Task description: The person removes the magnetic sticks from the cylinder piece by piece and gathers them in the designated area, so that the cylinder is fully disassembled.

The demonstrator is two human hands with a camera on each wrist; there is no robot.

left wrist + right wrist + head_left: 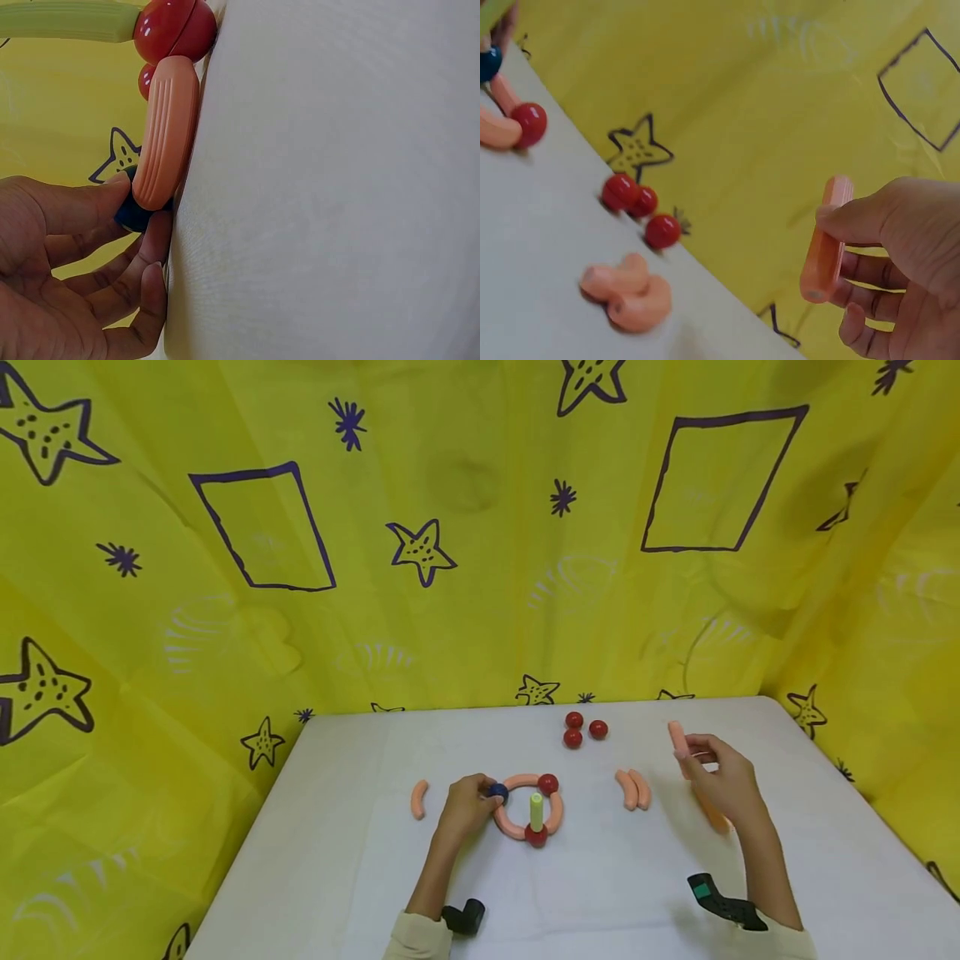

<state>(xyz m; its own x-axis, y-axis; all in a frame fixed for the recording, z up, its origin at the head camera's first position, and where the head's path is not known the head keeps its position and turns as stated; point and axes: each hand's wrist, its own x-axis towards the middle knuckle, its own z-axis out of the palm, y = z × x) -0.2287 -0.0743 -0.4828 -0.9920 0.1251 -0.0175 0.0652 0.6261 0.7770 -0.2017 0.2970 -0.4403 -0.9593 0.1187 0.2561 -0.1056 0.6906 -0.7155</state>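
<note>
- The ring of sticks and balls [511, 827] lies near the middle of the table [322, 893]; a pale green stick [536, 812] stands on its red ball [536, 837] closest to the near edge.
- A sideways tug could, I judge, pop a joint loose; a knock to the green upright could lever the ring askew.
- The left hand [467, 806], low at the tabletop, pinches the ring's blue ball [497, 792].
- Toward the right edge, the raised right hand [723, 777] grips a peach stick [677, 739] between thumb and fingers; a slack pinch might drop it.
- Near the far edge, three loose red balls [573, 720] could roll if bumped.
</note>
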